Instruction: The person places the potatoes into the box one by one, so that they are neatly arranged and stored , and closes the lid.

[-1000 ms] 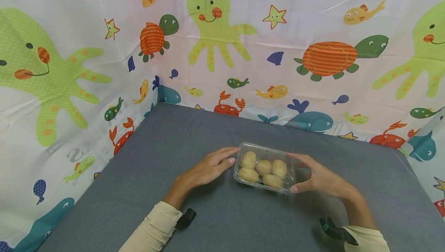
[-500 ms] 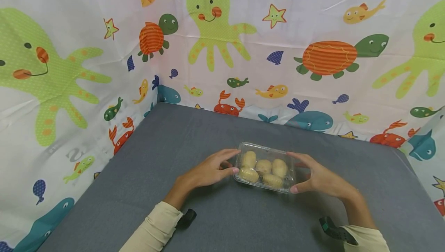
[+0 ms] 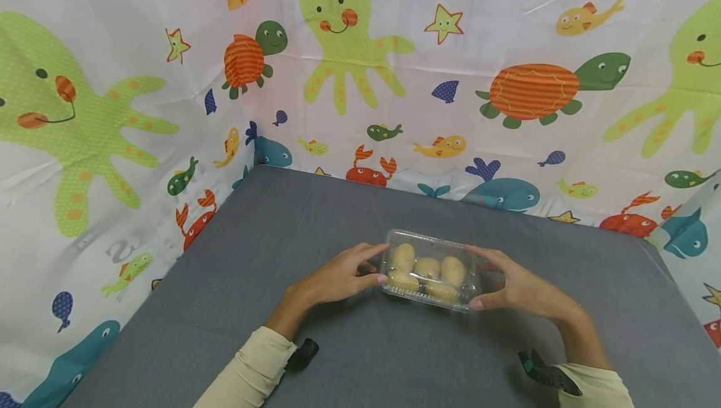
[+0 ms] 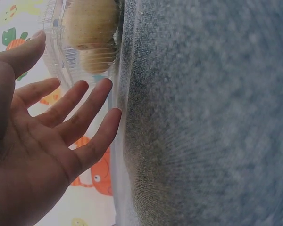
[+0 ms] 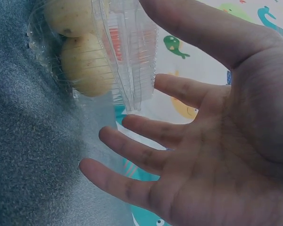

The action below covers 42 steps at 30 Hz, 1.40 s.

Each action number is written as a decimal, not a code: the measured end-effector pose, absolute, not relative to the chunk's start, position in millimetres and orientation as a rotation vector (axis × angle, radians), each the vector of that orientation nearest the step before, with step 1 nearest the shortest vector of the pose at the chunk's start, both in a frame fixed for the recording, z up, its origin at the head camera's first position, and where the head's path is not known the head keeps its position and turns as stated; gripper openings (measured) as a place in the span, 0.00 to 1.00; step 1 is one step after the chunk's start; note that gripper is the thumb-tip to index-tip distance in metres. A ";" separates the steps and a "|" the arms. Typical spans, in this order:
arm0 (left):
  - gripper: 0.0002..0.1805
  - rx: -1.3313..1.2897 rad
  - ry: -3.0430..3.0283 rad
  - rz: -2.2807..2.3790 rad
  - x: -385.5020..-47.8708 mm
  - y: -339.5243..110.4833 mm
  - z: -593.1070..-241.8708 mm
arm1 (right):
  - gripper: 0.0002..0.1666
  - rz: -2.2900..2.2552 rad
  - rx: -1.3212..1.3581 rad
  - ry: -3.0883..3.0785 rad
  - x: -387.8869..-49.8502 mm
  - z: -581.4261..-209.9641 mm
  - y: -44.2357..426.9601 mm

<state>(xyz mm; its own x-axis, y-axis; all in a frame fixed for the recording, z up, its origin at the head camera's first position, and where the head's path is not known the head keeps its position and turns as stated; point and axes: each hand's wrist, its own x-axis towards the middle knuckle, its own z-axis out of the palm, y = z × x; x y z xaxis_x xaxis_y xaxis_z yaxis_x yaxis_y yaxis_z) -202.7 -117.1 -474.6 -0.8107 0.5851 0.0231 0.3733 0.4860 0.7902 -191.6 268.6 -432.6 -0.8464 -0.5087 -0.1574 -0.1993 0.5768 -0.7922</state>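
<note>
In the head view a clear plastic clamshell container (image 3: 430,242) sits mid-table between my hands, several small pale potatoes (image 3: 453,270) inside it. Thumb and index fingertips of my left hand (image 3: 338,276) touch the container's left end. At its right end, my right hand (image 3: 524,289) touches with thumb and index tip. Both wrist views show the other fingers straight and spread, apart from the container; more potatoes (image 4: 92,23) show through its ribbed wall. In the right wrist view, the index tip meets the rim (image 5: 137,89). Whether the base is off the table cannot be told.
Grey cloth covers the table (image 3: 315,220). White curtains (image 3: 394,126) printed with sea animals enclose its back and left sides, and appear at the far right. A black wrist camera (image 3: 304,353) is on my left wrist, another camera (image 3: 543,373) on my right.
My left thumb and index finger have moved slightly right, onto the container's left end. The right hand stays at the right end. The lid's reflections shift slightly.
</note>
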 end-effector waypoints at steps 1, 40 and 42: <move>0.40 0.822 2.483 1.229 -202.7 -117.0 -474.5 | 0.60 -1.162 -0.569 2.438 -191.5 -432.3 268.7; 0.45 0.832 2.403 1.314 -201.0 -109.7 -473.7 | 0.62 -1.235 -0.492 2.264 -192.2 -430.1 265.1; 0.45 0.837 2.406 1.312 -200.3 -109.3 -473.5 | 0.62 -1.250 -0.475 2.264 -191.9 -430.5 264.7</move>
